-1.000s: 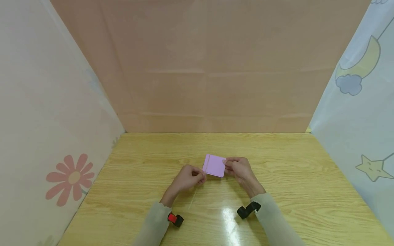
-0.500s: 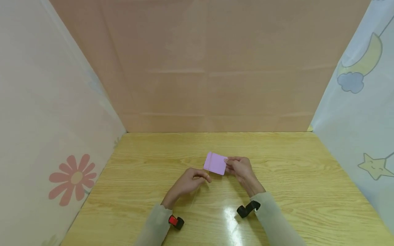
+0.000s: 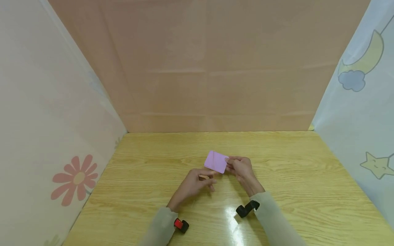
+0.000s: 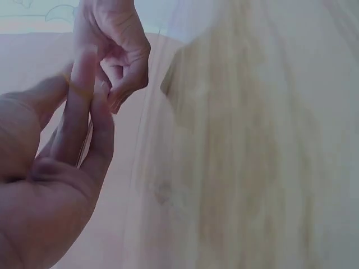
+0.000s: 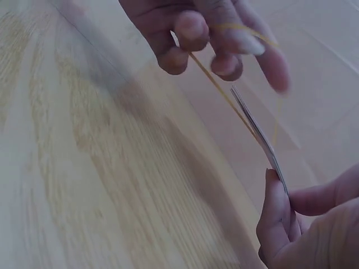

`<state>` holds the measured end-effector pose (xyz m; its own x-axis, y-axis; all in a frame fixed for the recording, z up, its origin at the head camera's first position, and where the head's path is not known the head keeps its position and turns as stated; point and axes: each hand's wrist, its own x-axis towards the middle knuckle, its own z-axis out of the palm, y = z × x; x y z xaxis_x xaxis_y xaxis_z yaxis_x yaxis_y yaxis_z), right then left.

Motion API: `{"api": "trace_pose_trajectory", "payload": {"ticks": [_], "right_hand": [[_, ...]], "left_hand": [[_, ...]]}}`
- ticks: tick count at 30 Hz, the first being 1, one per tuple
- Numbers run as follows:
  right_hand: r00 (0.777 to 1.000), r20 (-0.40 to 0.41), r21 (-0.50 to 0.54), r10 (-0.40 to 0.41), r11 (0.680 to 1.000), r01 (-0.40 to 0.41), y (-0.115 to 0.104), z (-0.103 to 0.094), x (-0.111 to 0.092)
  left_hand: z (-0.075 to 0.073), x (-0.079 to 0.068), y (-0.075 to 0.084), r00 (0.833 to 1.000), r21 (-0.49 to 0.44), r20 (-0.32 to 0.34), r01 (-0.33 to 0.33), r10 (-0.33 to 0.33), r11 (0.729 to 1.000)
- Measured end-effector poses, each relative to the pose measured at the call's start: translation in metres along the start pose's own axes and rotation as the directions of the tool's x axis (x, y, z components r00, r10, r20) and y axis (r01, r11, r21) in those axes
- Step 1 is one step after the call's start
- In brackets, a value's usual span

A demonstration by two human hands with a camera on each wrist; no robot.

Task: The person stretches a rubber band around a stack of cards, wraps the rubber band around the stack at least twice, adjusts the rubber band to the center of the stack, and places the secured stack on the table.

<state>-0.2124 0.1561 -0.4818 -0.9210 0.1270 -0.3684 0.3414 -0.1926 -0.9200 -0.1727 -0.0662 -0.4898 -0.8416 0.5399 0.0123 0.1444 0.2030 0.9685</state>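
A thin stack of square lilac cards [image 3: 220, 163] is held up over the table, seen nearly edge-on in the right wrist view. My right hand [image 3: 241, 168] pinches its right edge between thumb and fingers. Around the stack runs a yellow rubber band [image 5: 220, 91], which crosses the card face as a thin line. My left hand [image 3: 196, 182], at the near left corner, has its bent fingers hooked in the band and pulls it out from the stack. In the left wrist view the band [image 4: 80, 89] passes over the fingers; the cards are mostly hidden there.
The wood-grain table [image 3: 147, 153] lies under both hands, with a bright glare patch near its front. A brown backdrop [image 3: 203, 85] closes the rear. Patterned white sheets stand at the left [image 3: 37, 102] and right [image 3: 347, 136]. Both wrists carry small black camera mounts.
My left hand has moved right and its fingers have spread apart. The band's line has shifted from near the cards' left edge toward their middle. My right hand keeps its pinch.
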Motion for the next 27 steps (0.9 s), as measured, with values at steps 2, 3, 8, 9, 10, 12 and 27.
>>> {"api": "trace_pose_trajectory", "payload": {"ticks": [2, 3, 8, 9, 10, 12, 27], "right_hand": [[1.000, -0.013, 0.008, -0.001, 1.000, 0.001, 0.000, 0.000, 0.000], [1.000, -0.020, 0.010, -0.001, 1.000, 0.002, 0.001, 0.000, 0.001], [0.998, -0.056, 0.030, -0.003, 1.000, 0.004, 0.003, 0.000, 0.001], [0.998, -0.064, 0.033, -0.004, 0.999, 0.006, 0.003, 0.000, 0.001], [0.997, -0.074, 0.039, -0.006, 0.999, 0.009, 0.003, 0.000, 0.001], [0.996, -0.092, 0.042, -0.017, 0.999, 0.021, 0.002, 0.002, 0.001], [0.959, -0.233, 0.091, -0.162, 0.978, 0.187, 0.001, 0.013, -0.001]], "left_hand": [[0.002, 0.000, 0.001, 0.999, -0.024, 0.042, 0.019, -0.018, 1.000], [0.003, 0.000, 0.002, 0.998, -0.023, 0.066, 0.019, -0.017, 1.000], [0.011, 0.002, 0.006, 0.996, -0.041, 0.091, 0.016, -0.013, 0.999], [0.014, 0.002, 0.007, 0.997, -0.070, 0.079, 0.022, -0.016, 0.997], [0.018, 0.003, 0.008, 0.998, -0.100, 0.062, 0.029, -0.023, 0.995], [0.025, 0.003, 0.010, 0.999, -0.174, 0.018, 0.039, -0.036, 0.984], [0.059, 0.011, 0.025, 0.819, -0.610, -0.507, -0.122, -0.267, 0.783]]}}
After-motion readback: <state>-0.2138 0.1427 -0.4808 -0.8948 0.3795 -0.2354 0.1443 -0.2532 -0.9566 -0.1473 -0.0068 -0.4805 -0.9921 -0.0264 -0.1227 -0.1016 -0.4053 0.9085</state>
